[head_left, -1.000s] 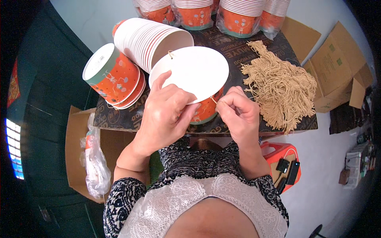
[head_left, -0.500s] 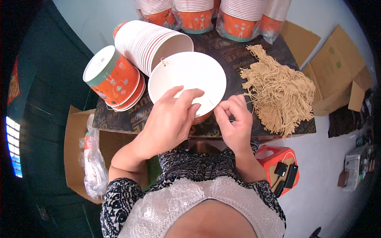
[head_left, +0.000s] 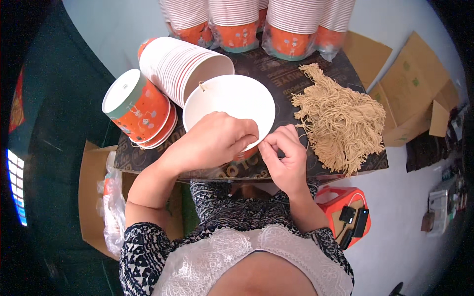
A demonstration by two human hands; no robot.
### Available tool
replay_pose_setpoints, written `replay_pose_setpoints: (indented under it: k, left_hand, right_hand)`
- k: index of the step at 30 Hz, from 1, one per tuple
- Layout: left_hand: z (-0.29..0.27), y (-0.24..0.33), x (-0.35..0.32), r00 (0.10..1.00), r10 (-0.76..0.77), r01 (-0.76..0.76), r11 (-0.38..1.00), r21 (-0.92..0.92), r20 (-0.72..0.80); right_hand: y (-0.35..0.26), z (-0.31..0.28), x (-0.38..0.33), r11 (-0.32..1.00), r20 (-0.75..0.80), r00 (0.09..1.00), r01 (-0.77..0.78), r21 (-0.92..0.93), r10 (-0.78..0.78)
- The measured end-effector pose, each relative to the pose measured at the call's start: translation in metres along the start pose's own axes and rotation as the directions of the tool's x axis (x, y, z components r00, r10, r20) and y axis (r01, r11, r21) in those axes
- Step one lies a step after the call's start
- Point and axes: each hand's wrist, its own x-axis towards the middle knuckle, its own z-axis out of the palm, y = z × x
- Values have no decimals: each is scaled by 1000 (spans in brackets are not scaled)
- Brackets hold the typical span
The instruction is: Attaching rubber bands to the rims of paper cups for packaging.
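Observation:
A white-lined paper bucket [head_left: 222,96] stands upright with its mouth toward me, and a short loop of tan string [head_left: 201,86] passes through its left rim. My left hand [head_left: 217,140] reaches over the mouth, fingers closed in a pinch against the inner wall on the near right. What those fingertips hold is hidden. Just outside the same stretch of rim, my right hand [head_left: 284,155] pinches thumb against fingers; a thin tan strand shows beside it, mostly covered by the fingers. To its right lies a heap of tan strings [head_left: 340,121].
A nested stack of buckets [head_left: 177,61] lies on its side behind. Upturned orange buckets [head_left: 143,113] stand at the left. Bagged bucket stacks [head_left: 291,37] line the table's back. Open cardboard boxes [head_left: 414,84] flank the table; a red stool [head_left: 328,197] is below right.
My left hand has turned and its fingers have closed down inside the bucket at the near-right wall. My right hand keeps its pinch at the rim. The whole view has shifted slightly.

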Motion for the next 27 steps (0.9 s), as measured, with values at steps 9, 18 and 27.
replay_pose_setpoints:
  k: [9, 18, 27]
  left_hand:
    - [-4, 9, -3, 984, -150, 130, 974, -186, -95]
    - [-6, 5, 3, 996, -84, 66, 923, -380, -33]
    - [-4, 4, -4, 998, 57, -39, 925, -378, 36]
  right_hand:
    - [2, -28, 1, 999, 59, 998, -10, 44, 7]
    - [4, -29, 35, 955, 37, 959, 284, -81, -282]
    - [39, -54, 53, 985, 212, 962, 166, 53, -174]
